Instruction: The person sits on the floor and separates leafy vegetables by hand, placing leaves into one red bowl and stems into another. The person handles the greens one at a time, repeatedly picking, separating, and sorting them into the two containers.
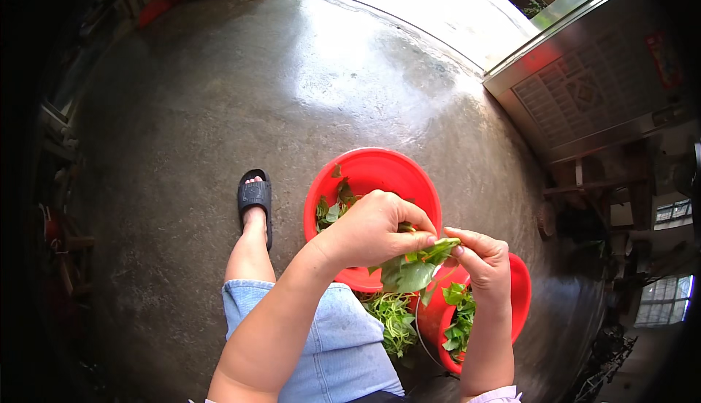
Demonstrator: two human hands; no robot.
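A leafy green sprig (408,274) is stretched between my two hands, above the near right rim of a red plastic basin (378,165). My left hand (380,222) pinches the sprig between thumb and fingers and hides part of the basin. At the sprig's right end, the thumb and forefinger of my right hand (484,260) close on the stem tip. Loose green leaves (332,211) lie inside the basin on its left side. More leaves (460,315) sit in a red plastic bucket (520,299), partly covered by my right forearm.
A heap of green stems (393,318) lies between my denim-covered leg and the bucket, whose wire handle (420,332) hangs down. My slippered foot (254,197) rests on the concrete floor (181,145). A metal door (580,91) stands beside the bright doorway. Wooden furniture (608,189) is at right.
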